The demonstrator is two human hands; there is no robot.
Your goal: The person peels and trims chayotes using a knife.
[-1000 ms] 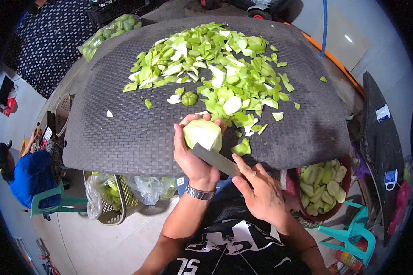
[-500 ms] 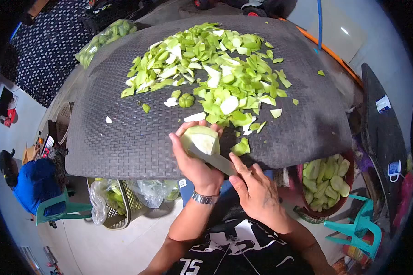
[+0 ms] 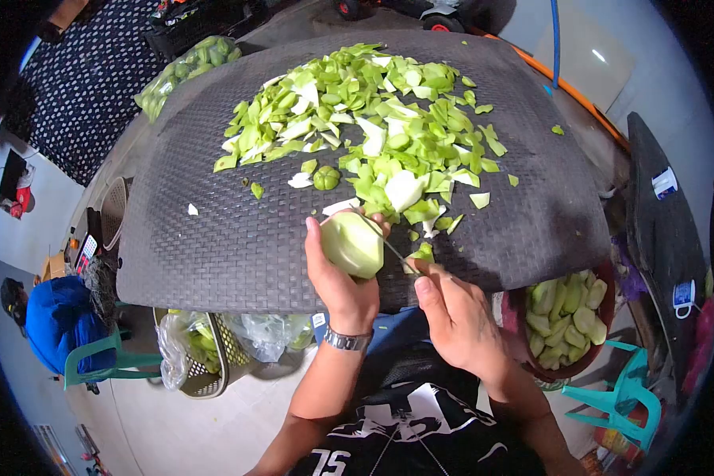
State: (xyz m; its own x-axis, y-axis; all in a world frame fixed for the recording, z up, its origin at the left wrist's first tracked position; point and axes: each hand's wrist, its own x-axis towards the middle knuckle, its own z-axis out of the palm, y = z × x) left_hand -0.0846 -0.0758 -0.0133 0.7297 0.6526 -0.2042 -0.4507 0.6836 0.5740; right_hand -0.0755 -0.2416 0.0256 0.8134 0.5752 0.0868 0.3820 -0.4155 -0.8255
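Note:
My left hand (image 3: pixel 343 278), with a metal watch at the wrist, cups a mostly peeled, pale green vegetable (image 3: pixel 352 244) that looks like a chayote. My right hand (image 3: pixel 462 319) grips a knife (image 3: pixel 397 254). Its thin blade, seen almost edge-on, lies along the right side of the vegetable. A piece of green peel (image 3: pixel 424 253) is just beyond the right fingers. In front of both hands, a broad heap of green and white peelings (image 3: pixel 404 143) covers much of the dark woven-pattern tabletop (image 3: pixel 206 246). A small ribbed green end piece (image 3: pixel 325 178) lies near the heap.
A dark red basin (image 3: pixel 518 321) of peeled vegetables stands at lower right, near a teal stool (image 3: pixel 623 393). Under the table's left edge is a basket (image 3: pixel 224 349) with plastic bags. A bag of green vegetables (image 3: pixel 186 71) sits at far left. A person in blue (image 3: pixel 65 321) sits at left.
The vegetable has turned in my left hand, showing a broad pale face. The knife has moved from its lower front to its right side, its blade now edge-on.

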